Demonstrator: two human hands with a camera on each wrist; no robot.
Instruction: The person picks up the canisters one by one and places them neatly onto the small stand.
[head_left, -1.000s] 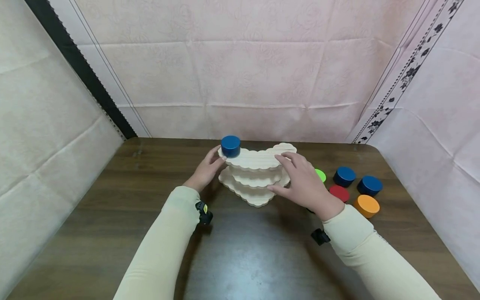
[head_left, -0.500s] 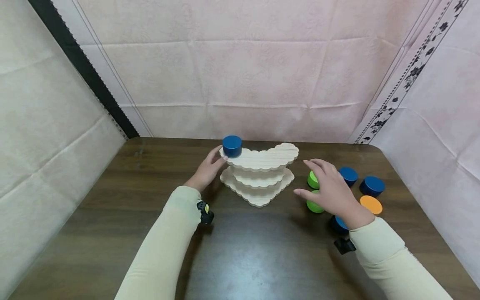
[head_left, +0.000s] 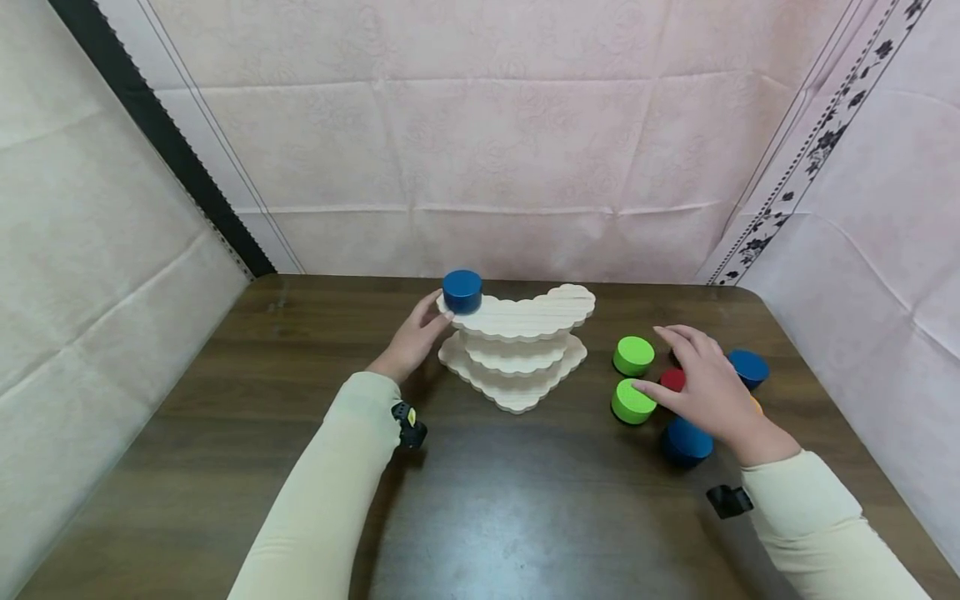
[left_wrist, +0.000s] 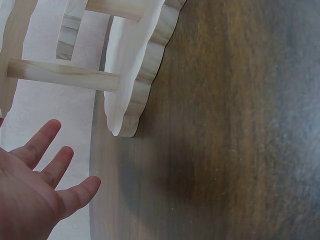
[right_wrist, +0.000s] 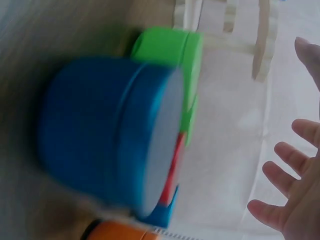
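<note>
Head view: right hand (head_left: pixel 708 387) left the wooden stand (head_left: pixel 517 333).

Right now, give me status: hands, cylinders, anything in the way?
Left hand open, touching wooden rack beside blue cylinder. Right hand open over red cylinder, holding nothing. Green cylinders between it and rack.

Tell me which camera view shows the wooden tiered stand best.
The head view: the wooden tiered stand shows whole there, scalloped shelves stacked, a blue cylinder on its top left end beside the left hand. The left wrist view catches only shelf edges and dowels close up; the right wrist view shows a blurred sliver past the cylinders.
</note>
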